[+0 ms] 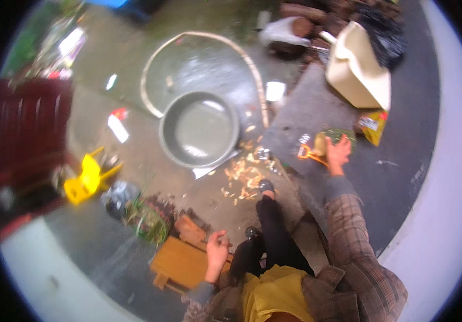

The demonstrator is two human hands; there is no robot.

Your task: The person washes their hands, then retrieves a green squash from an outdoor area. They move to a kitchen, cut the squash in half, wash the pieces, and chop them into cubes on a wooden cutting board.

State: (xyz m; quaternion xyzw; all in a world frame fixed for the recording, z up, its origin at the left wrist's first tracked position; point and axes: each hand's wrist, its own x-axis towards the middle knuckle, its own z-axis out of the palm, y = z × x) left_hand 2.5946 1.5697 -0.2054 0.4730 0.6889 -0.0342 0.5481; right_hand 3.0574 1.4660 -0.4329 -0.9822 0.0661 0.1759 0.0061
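Observation:
My right hand (338, 152) reaches out over a dark slab, its fingers spread on a green speckled item (348, 135) whose kind is blurred. Beside the fingers lies a tan rounded piece (320, 144), perhaps a vegetable. An orange-handled peeler (306, 153) rests just left of that hand, its handle running towards the wrist. Whether the hand grips anything is unclear. Low in the view, my left hand (218, 246) hangs above a wooden stool (182, 259), fingers loosely bent with nothing seen in them.
A grey basin (198, 129) of water stands on the wet floor, near a pale hose (251, 66). Scattered peelings (245, 173) surround my foot. A cream plastic container (360, 72) and a yellow packet (373, 126) sit at right. A yellow toy-like chair (86, 179) is at left.

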